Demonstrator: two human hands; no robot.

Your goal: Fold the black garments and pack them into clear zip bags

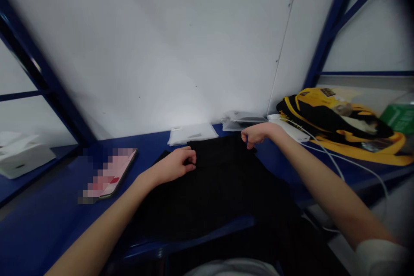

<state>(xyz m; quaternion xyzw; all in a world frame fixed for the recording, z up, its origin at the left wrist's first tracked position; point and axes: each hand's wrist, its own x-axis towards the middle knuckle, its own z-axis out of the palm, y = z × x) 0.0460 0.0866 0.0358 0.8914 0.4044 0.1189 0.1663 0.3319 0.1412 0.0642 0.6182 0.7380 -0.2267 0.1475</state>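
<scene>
A black garment [220, 185] with a wide band along its far edge lies spread on the blue table [39, 228]. Its cut is too dark to make out; it widens toward me. My left hand [176, 163] is closed on the left end of the band, fingers curled and thumb pressed in. At the band's far right corner, my right hand [257, 133] pinches the cloth between curled fingers and thumb. Both wrists are bent inward, and the cloth lies mostly flat between the hands.
A phone [121, 168] lies left of the garment. White plastic packets [194, 133] and clear bags [242, 120] rest against the wall. To the right are a black-and-yellow bag [339, 120], white cables [352, 159] and a green-labelled bottle [399, 116]. Blue frame posts [48, 69] flank the table.
</scene>
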